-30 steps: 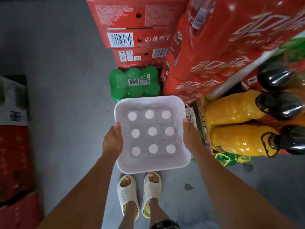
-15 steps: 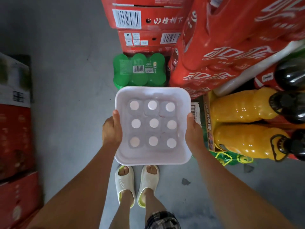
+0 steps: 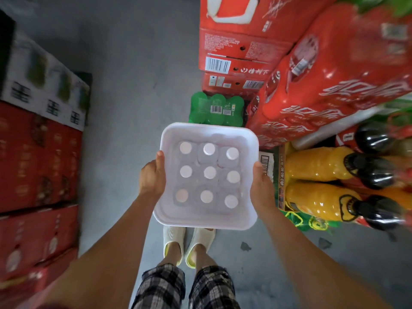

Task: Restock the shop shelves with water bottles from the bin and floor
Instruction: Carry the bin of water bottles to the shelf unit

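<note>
I carry a white square bin (image 3: pixel 201 221) in front of me, above my feet. Several water bottles (image 3: pixel 209 172) with white caps stand upright inside it in neat rows. My left hand (image 3: pixel 151 179) grips the bin's left rim, thumb over the edge. My right hand (image 3: pixel 262 186) grips the right rim the same way. The fingers under the bin are hidden.
Red drink cartons (image 3: pixel 236 41) and shrink-wrapped red cola packs (image 3: pixel 334 85) tower at the right, with a green bottle pack (image 3: pixel 216 110) on the floor ahead. Orange and dark soda bottles (image 3: pixel 323 166) lie on a low shelf at right. Stacked red boxes (image 3: pixel 38 166) line the left. Grey floor runs between.
The bin has risen, still held by both hands. The view has tilted back and turned, so more of the left boxes and my legs show.
</note>
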Demonstrator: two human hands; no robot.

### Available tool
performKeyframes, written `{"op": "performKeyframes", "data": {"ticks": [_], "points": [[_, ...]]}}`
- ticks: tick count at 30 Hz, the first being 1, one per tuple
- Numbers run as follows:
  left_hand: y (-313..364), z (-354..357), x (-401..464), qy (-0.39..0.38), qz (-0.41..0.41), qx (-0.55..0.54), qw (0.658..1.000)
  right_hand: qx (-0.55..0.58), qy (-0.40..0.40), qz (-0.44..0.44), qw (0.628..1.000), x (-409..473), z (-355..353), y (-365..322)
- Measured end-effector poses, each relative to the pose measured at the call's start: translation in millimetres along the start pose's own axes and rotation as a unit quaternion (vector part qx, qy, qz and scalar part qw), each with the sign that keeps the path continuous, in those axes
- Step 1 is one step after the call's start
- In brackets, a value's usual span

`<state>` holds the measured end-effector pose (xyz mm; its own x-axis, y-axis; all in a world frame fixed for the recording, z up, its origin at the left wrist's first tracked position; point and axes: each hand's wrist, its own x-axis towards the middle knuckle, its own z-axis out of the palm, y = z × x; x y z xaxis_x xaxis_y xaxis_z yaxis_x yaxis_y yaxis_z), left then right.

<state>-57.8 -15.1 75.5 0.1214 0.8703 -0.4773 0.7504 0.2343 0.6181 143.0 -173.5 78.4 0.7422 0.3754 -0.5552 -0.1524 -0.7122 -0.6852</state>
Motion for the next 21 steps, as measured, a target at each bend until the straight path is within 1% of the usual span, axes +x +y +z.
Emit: {"op": "performKeyframes", "data": {"ticks": [3, 8, 11, 15, 21], "points": [[2, -41, -10, 0.004, -0.03, -0.008, 0.999, -0.042, -0.014, -0.02, 0.999, -26, 5, -34], [5, -110, -13, 0.022, -0.025, 0.001, 0.999, -0.078, -0.025, -0.02, 0.996, -62, 32, -86], [3, -151, -7, 0.023, -0.03, 0.0, 0.999, -0.075, -0.038, -0.019, 0.996, -81, 57, -112], [-8, -204, 10, 0.025, -0.039, -0.013, 0.999, -0.08, -0.035, -0.019, 0.996, -103, 98, -149], [-24, -280, 41, 0.021, -0.036, -0.014, 0.999, -0.052, -0.055, -0.004, 0.997, -132, 162, -198]]}}
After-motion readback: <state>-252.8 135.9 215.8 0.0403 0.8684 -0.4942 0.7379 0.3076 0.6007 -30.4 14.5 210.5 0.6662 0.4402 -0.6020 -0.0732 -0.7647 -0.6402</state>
